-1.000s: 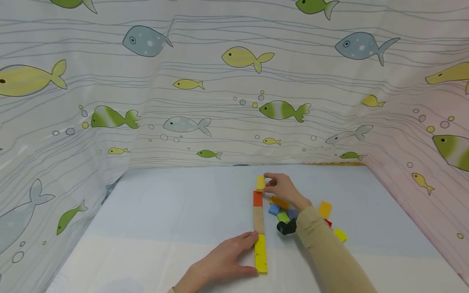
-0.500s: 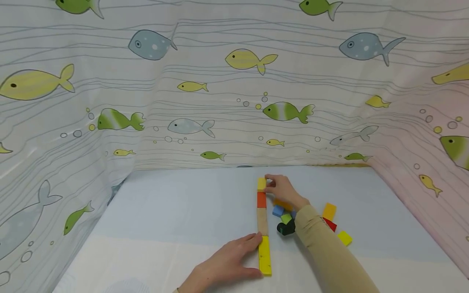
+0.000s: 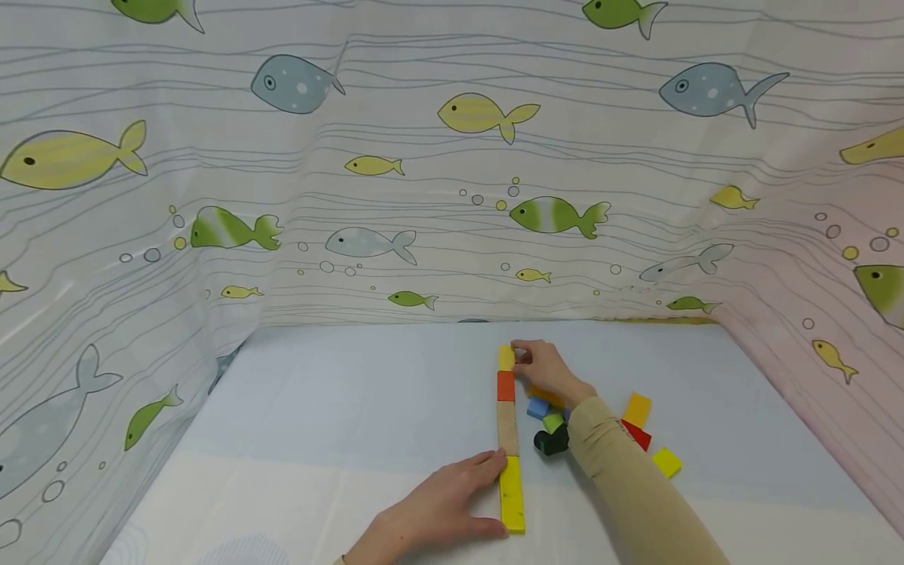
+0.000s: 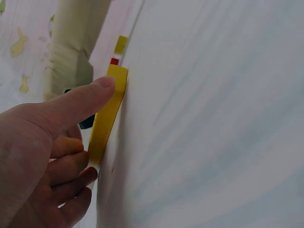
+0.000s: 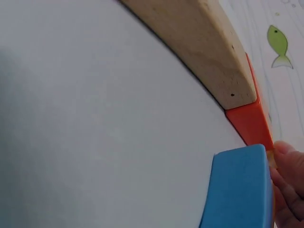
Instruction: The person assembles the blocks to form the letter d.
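Observation:
Four-sided blocks lie end to end in a line on the table. Nearest me is a long yellow block (image 3: 512, 496), held at its side and ends by the thumb and fingers of my left hand (image 3: 441, 502). In the left wrist view, the thumb touches one end of this yellow block (image 4: 107, 118); curled fingers lie by the other. Beyond it come a bare wooden block (image 3: 507, 428), a red-orange block (image 3: 505, 386) and a small yellow block (image 3: 506, 358). My right hand (image 3: 547, 367) pinches that small yellow block from the right. Its fingertips are partly hidden.
Right of the line is a loose pile: a blue block (image 3: 538, 407), a green block (image 3: 553, 423), an orange block (image 3: 547, 396) and a dark green piece (image 3: 551, 440). Past my right sleeve lie an orange block (image 3: 638, 409), a red block (image 3: 637, 435) and a yellow block (image 3: 667, 462).
The small yellow block has shifted left and down into line with the red-orange block, my right hand moving with it. My left hand stays at the long yellow block. The head view has shifted slightly.

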`<state>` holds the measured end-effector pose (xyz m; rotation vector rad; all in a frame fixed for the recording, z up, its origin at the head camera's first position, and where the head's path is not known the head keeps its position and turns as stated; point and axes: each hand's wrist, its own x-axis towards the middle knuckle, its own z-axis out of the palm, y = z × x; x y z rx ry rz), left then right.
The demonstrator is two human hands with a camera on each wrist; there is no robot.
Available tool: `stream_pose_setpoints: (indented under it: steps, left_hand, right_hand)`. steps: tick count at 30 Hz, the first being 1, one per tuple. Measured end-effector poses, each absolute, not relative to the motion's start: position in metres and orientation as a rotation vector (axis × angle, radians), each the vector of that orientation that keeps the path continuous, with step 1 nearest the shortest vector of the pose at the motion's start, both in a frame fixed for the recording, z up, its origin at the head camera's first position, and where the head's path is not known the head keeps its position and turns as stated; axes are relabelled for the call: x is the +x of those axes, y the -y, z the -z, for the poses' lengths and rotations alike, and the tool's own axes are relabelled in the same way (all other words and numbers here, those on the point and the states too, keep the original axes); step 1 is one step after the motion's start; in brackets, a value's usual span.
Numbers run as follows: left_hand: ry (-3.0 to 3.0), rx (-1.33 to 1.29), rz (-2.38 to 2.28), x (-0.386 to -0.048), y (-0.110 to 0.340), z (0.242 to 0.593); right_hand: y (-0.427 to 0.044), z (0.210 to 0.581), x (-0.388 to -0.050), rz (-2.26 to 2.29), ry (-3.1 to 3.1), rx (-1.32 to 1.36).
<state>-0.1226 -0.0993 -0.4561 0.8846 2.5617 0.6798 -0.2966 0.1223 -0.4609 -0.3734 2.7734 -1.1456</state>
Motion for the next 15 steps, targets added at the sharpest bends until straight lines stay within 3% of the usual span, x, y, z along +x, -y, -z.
stream_pose_setpoints:
  steps: [15]
  left_hand:
    - [-2.574,0.908,-0.677,-0.1217,0.0998,0.4554]
  right_hand:
    - [-0.1121,0.4608,-0.2945,1.115,-2.780,-0.268]
